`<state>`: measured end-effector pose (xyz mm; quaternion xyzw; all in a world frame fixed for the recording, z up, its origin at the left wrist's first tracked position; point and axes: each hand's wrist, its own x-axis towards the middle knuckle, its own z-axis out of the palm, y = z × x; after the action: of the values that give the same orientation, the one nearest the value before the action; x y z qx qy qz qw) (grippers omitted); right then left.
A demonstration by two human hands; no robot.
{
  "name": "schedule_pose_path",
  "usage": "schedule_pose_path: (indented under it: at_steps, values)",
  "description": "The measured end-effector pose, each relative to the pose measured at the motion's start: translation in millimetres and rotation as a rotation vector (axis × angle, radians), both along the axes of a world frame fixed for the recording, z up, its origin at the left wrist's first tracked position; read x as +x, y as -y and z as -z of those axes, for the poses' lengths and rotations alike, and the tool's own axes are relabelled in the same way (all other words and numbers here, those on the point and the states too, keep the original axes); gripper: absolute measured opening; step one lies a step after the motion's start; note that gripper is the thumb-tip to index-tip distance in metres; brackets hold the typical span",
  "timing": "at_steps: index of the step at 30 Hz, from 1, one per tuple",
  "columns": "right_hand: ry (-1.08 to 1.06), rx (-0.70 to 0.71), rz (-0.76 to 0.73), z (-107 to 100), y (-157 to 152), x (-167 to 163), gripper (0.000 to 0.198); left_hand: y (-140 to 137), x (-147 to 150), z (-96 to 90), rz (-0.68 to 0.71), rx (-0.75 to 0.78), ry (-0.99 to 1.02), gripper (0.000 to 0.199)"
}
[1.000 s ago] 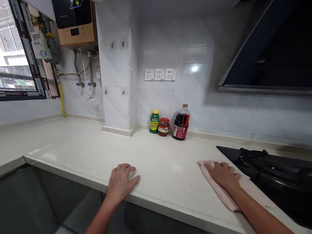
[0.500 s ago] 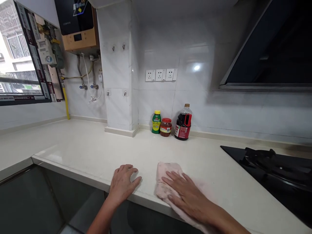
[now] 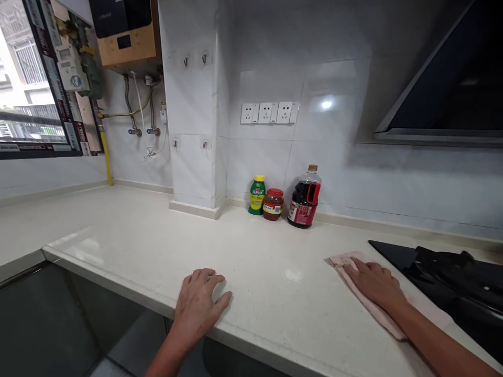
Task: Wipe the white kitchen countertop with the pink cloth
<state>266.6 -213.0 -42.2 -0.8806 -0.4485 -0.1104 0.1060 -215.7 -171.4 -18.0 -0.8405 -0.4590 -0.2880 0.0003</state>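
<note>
A pale pink cloth (image 3: 341, 261) lies spread on the white countertop (image 3: 251, 262), its right side close to the black stove. My right hand (image 3: 375, 285) presses down on the cloth, with the fingers bent over its upper part. Part of the cloth is hidden under the hand and forearm. My left hand (image 3: 200, 303) rests at the counter's front edge, thumb and fingers apart, holding nothing. A small wet-looking patch (image 3: 294, 275) shows on the counter between the two hands.
By the back wall stand a green bottle (image 3: 257, 196), a red-lidded jar (image 3: 273, 205) and a large dark sauce bottle (image 3: 304, 199). The black gas stove (image 3: 451, 277) is at right, below a range hood (image 3: 444, 104). A wall pillar (image 3: 194, 131) juts out at centre-left.
My right hand has slid the cloth to the right, towards the stove. The left hand stays at about the same place. The view has shifted slightly.
</note>
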Motion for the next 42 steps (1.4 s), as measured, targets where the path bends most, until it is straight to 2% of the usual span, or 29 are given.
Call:
schedule_pose_path:
  at_steps: [3, 5, 9, 12, 14, 17, 21, 24, 28, 30, 32, 35, 38, 42]
  values:
    - [-0.063, -0.039, 0.036, -5.1, -36.3, -27.0, 0.075, -0.8, 1.5, -0.6, -0.003, -0.003, 0.0, 0.025]
    - [-0.085, -0.064, -0.019, -8.4, -62.8, -56.0, 0.076, -1.3, 1.8, -1.1, 0.0, -0.004, -0.002, 0.025]
    - [-0.115, -0.118, -0.243, -17.1, -108.5, -132.8, 0.075, -0.8, 0.6, -3.1, 0.012, -0.002, 0.02, 0.024]
    - [-0.141, -0.158, -0.438, -25.2, -124.8, -197.6, 0.074, 0.8, -0.9, -5.7, 0.022, -0.023, 0.043, 0.025]
    - [-0.153, -0.182, -0.58, -30.2, -123.6, -236.8, 0.074, 1.3, -1.6, -7.1, 0.019, -0.031, 0.061, 0.027]
    - [-0.163, -0.213, -0.785, -36.1, -104.6, -279.3, 0.073, 0.3, -2.1, -6.6, -0.005, -0.027, 0.097, 0.031]
    - [-0.174, -0.244, -0.957, -40.2, -57.6, -297.1, 0.072, -1.8, -2.6, -1.8, -0.075, 0.016, 0.117, 0.037]
    - [-0.187, -0.262, -1.007, -40.0, -17.7, -283.3, 0.072, -2.1, -3.8, 1.4, -0.092, 0.052, 0.11, 0.037]
    - [-0.246, -0.252, -1.023, -37.4, 29.4, -236.7, 0.07, -1.6, -5.5, 3.7, -0.068, 0.06, 0.074, 0.035]
    - [-0.271, -0.229, -0.933, -34.7, 51.2, -205.0, 0.071, -1.5, -6.0, 4.5, -0.055, 0.059, 0.055, 0.033]
    - [-0.275, -0.222, -0.779, -28.4, 73.3, -169.4, 0.075, -1.7, -6.4, 4.8, -0.044, 0.055, 0.029, 0.03]
    - [-0.263, -0.197, -0.587, -7.2, 106.0, -109.2, 0.08, -3.2, -6.7, 2.2, -0.016, 0.038, -0.036, 0.027]
    - [-0.191, -0.14, -0.459, 24.5, 131.0, -46.1, 0.079, -6.8, -4.2, -6.1, 0.029, 0.014, -0.126, 0.027]
    - [-0.026, -0.099, -0.394, 56.3, 137.5, 22.4, 0.071, -12.8, 7.6, -16.0, 0.037, -0.009, -0.22, 0.027]
